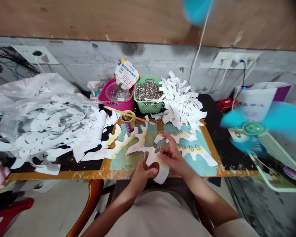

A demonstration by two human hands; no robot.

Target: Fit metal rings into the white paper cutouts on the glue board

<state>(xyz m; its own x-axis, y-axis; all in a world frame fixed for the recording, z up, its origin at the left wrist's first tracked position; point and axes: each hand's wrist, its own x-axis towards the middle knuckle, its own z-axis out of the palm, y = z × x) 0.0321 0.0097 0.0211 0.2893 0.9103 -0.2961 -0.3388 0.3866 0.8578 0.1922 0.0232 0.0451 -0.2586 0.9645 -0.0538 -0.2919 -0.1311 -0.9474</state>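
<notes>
The left hand point(146, 169) pinches a white cutout point(162, 169) near the table point(93, 176) edge, and the right hand point(172, 154) grips it beside a metal ring point(158, 150) — presumably steadying it from both sides. The green basket point(149, 108) of rings stands within reach, likely for convenience. Chinese print covers the card point(127, 73); the white-and-purple bag point(255, 113) shows "中心".

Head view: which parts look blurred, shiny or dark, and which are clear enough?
In the head view, the blue fan blades at right are smeared, probably by spinning; the plastic bag at left has a pale sheen; the top right corner is dark; the left hand, right hand and white piece they hold look fairly clear.
</notes>
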